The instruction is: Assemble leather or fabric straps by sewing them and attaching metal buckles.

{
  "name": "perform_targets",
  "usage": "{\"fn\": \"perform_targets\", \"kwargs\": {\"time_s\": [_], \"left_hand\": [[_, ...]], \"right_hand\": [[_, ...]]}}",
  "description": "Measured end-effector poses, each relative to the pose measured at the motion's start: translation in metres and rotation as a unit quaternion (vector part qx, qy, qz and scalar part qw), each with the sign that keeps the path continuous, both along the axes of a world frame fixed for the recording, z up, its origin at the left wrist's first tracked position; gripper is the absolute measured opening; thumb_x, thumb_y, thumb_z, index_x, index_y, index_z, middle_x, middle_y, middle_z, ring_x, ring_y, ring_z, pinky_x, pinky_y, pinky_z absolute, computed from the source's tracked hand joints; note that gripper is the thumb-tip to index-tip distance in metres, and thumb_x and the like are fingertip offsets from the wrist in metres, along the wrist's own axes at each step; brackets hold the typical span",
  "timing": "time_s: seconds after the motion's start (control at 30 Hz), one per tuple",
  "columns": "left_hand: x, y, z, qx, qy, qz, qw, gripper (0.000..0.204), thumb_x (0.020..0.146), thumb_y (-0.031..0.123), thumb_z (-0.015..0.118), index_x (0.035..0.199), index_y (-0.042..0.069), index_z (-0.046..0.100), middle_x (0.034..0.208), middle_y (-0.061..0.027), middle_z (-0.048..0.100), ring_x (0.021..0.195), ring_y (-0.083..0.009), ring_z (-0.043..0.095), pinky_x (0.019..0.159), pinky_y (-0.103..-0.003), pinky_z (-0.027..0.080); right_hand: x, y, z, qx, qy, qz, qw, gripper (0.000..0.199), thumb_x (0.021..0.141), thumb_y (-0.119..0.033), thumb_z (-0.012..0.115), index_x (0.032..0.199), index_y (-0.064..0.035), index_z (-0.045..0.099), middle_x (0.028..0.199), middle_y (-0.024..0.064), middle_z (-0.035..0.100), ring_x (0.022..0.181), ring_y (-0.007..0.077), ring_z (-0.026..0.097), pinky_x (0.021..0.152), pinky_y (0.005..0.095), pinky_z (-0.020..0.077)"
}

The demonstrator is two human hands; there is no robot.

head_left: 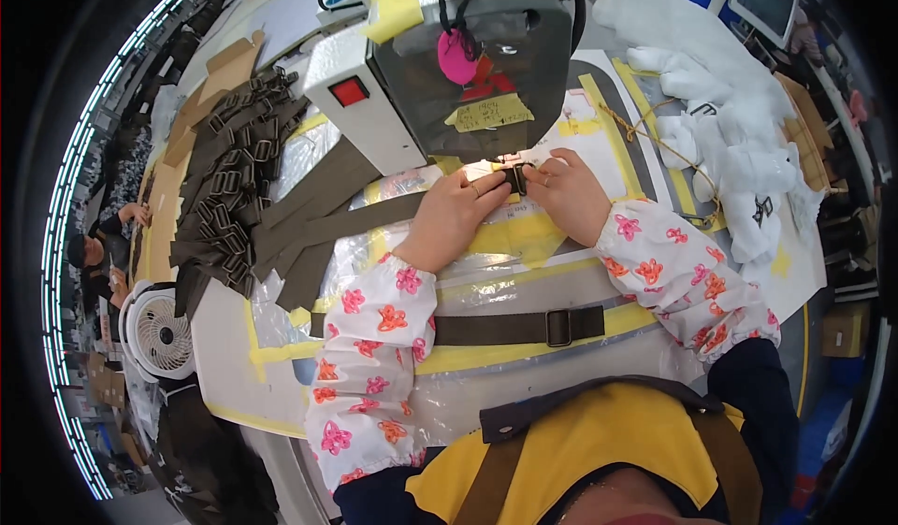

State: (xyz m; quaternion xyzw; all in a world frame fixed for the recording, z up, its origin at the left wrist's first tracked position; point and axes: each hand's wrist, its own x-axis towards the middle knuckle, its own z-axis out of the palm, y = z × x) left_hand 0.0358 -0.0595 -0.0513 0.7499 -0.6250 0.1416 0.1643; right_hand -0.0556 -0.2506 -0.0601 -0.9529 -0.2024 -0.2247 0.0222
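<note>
Under the lit needle area of a sewing machine [412,86], my two hands meet at the end of a dark olive webbing strap [379,216]. A black slide buckle [517,178] sits on that end. My left hand [456,212] presses the strap from the left, its fingertips against the buckle's left side. From the right, the fingers of my right hand [569,196] pinch the buckle. The strap runs leftward from beneath my left hand. Nearer to me, a second strap [486,329] with a slide buckle [558,328] lies across the table between my forearms.
Many buckled straps [229,184] are heaped at the left beside a cardboard box [234,55]. White plastic bags [673,25] lie at the right, with a yellow cord [645,135] near them. A white fan [161,331] stands by the left table edge. Another person works at far left.
</note>
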Motion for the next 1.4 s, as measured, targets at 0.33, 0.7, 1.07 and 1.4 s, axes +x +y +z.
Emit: {"fn": "perform_targets", "kwargs": {"time_s": [0.33, 0.7, 1.07, 1.4], "left_hand": [[-0.009, 0.004, -0.017, -0.069, 0.100, 0.082, 0.989, 0.019, 0.078, 0.014, 0.059, 0.097, 0.014, 0.064, 0.112, -0.0073, 0.053, 0.102, -0.0252, 0.050, 0.089, -0.046, 0.032], [-0.001, 0.005, -0.020, -0.049, 0.108, 0.107, 0.987, 0.019, 0.079, 0.011, 0.058, 0.096, 0.012, 0.065, 0.107, -0.0040, 0.060, 0.098, -0.0174, 0.055, 0.076, -0.032, 0.036], [0.002, 0.005, -0.029, -0.017, 0.160, 0.103, 0.982, 0.026, 0.080, 0.006, 0.051, 0.103, 0.012, 0.062, 0.117, -0.0051, 0.056, 0.112, -0.0192, 0.050, 0.096, -0.044, 0.029], [0.013, 0.005, -0.022, -0.030, 0.179, 0.102, 0.978, 0.027, 0.080, 0.004, 0.053, 0.103, 0.014, 0.061, 0.106, -0.0076, 0.061, 0.096, -0.0223, 0.058, 0.077, -0.033, 0.036]], "right_hand": [[0.000, 0.005, -0.009, 0.075, -0.017, -0.022, 0.997, 0.008, 0.070, -0.008, 0.055, 0.071, -0.0053, 0.062, 0.084, 0.0046, 0.064, 0.083, 0.0169, 0.056, 0.088, 0.0389, 0.0365], [0.001, 0.006, -0.001, 0.101, -0.012, -0.025, 0.995, 0.013, 0.071, -0.008, 0.056, 0.080, -0.0020, 0.064, 0.077, 0.0062, 0.063, 0.080, 0.0192, 0.056, 0.087, 0.0391, 0.0367], [0.006, 0.001, 0.004, 0.031, 0.038, -0.033, 0.998, 0.012, 0.067, -0.011, 0.056, 0.074, -0.0032, 0.062, 0.075, 0.0066, 0.061, 0.081, 0.0198, 0.055, 0.089, 0.0407, 0.0342], [0.015, 0.000, 0.005, 0.005, 0.058, -0.055, 0.997, 0.013, 0.066, -0.010, 0.056, 0.075, -0.0062, 0.064, 0.083, 0.0055, 0.062, 0.087, 0.0192, 0.057, 0.093, 0.0422, 0.0315]]}}
